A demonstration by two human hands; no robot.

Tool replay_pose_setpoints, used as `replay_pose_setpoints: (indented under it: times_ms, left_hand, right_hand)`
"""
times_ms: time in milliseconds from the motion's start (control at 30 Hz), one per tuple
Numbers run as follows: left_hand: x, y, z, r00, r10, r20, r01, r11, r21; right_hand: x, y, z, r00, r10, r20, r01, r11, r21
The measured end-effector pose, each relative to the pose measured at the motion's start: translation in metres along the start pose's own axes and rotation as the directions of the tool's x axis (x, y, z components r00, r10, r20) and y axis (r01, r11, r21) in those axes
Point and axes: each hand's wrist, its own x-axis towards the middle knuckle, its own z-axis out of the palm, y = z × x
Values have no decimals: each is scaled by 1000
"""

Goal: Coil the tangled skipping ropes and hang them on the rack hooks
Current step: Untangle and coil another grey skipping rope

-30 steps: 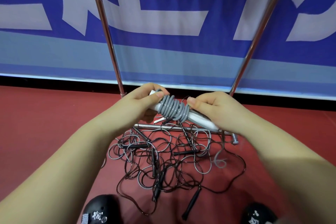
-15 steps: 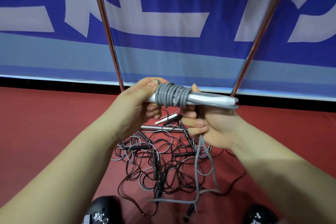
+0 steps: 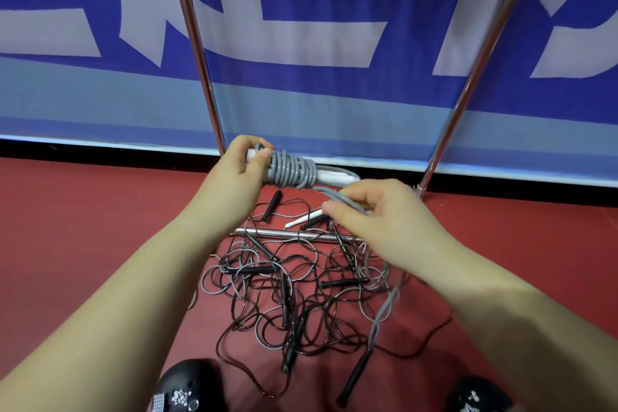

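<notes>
My left hand (image 3: 239, 174) grips one end of a pair of white handles (image 3: 334, 176) with a grey skipping rope (image 3: 292, 170) wound round them in a tight coil. My right hand (image 3: 374, 214) pinches the loose grey strand just below and right of the coil; the strand trails down past my wrist to the floor. Below both hands a tangle of black and grey ropes (image 3: 294, 291) with several black handles lies on the red floor. The rack's two chrome uprights (image 3: 197, 53) rise behind; its hooks are out of view.
The rack's chrome base bar (image 3: 294, 235) lies across the floor under my hands, with a loose white handle (image 3: 302, 221) beside it. A blue and white banner (image 3: 317, 27) stands close behind. My two black shoes (image 3: 187, 388) are at the bottom edge.
My right hand has let go of the handles and moved down and right, now pinching the loose grey strand. The coil bundle stays in my left hand, tilted slightly.
</notes>
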Motion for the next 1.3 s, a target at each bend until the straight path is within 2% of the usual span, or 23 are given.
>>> replay_pose_setpoints:
  times_ms: [100,233,333,467,533,633,700,800,833,900,967,1033,1100,1167,1300]
  left_hand:
    - [-1,-2,4,996,44,71,-49,997,66]
    - [-2,-5,2,978,58,202,-41,995,-89]
    - [-2,-4,-2,952,63,300,-2,980,-200]
    - [-6,-3,-1,911,116,396,-26,974,-227]
    - [-9,-1,0,902,120,414,-10,966,-260]
    - [-10,6,-1,898,124,421,44,929,-368]
    - [-11,8,-2,893,125,433,78,903,-421]
    - [-14,13,-2,877,136,461,157,825,-542]
    - [-15,15,0,874,143,465,187,784,-592]
    - [-17,19,2,880,151,451,223,706,-672]
    - [-16,19,5,897,144,417,227,658,-718]
    - [-15,18,7,921,114,371,212,653,-727]
    - [-13,15,9,950,71,303,175,683,-709]
    - [-13,14,11,975,29,222,127,742,-658]
    - [-12,12,8,999,-22,27,32,890,-454]
  right_hand:
    - [5,5,-13,990,-75,-116,61,991,-118]
    - [13,13,-26,986,-45,-162,27,993,-113]
    - [15,18,-30,998,32,-61,-37,995,-91]
    - [15,19,-32,985,99,144,-90,993,-71]
    - [15,17,-33,984,79,160,-77,997,-21]
    - [16,16,-36,981,128,146,-141,987,82]
    - [16,13,-36,963,163,217,-201,965,167]
    - [13,7,-34,912,225,343,-354,854,382]
    - [13,5,-33,893,246,378,-416,772,480]
    - [13,0,-27,866,234,441,-493,545,678]
    - [15,-3,-18,888,189,419,-459,392,797]
    - [16,-5,-7,909,235,345,-408,330,851]
    - [16,-5,3,911,318,261,-374,373,849]
    - [16,-5,9,911,374,175,-358,502,787]
    - [11,-6,12,931,333,151,-345,663,665]
